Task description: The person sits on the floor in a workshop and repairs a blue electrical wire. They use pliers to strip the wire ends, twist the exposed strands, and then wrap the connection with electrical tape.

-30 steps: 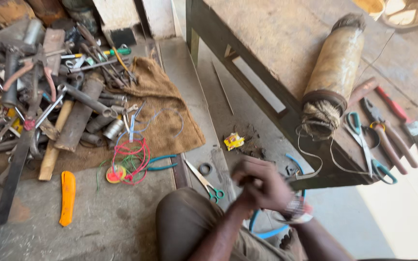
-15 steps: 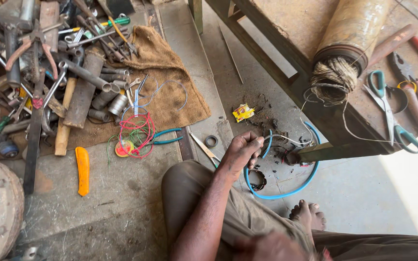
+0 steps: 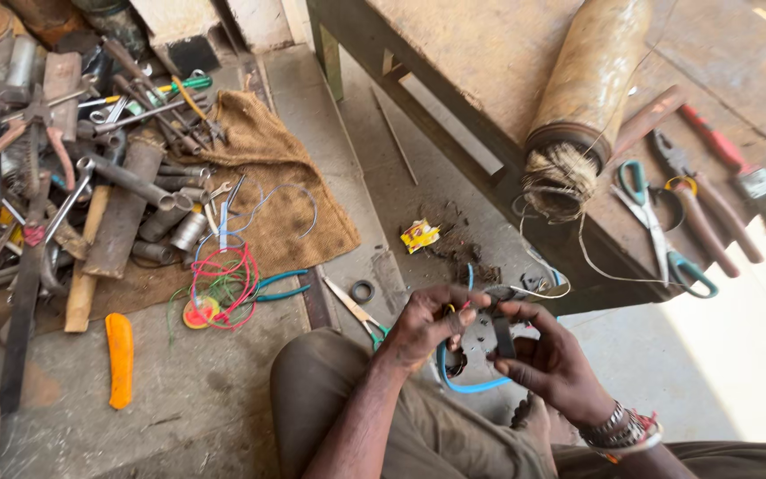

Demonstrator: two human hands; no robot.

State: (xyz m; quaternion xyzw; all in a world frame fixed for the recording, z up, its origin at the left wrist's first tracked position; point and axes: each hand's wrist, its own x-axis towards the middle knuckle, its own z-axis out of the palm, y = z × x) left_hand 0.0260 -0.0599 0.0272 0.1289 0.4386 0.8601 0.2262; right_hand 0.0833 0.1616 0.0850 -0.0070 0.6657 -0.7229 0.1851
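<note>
Both hands, left hand (image 3: pixel 432 324) and right hand (image 3: pixel 547 359), pinch a small dark part (image 3: pixel 503 335).

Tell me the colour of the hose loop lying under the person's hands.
Blue: the hose loop shows below the left hand and right hand in the head view.

Crumpled yellow-and-red wrapper (image 3: pixel 419 235) on concrete floor under bench; no labels, signs, screens visible.

Tool pile (image 3: pixel 73 177) lies on the floor at nine o'clock from the hands; burlap sack (image 3: pixel 285 195) just right of it; counter (image 3: pixel 489 53) at one o'clock carries scissors (image 3: pixel 653 222) and pliers (image 3: pixel 698 204)
</note>
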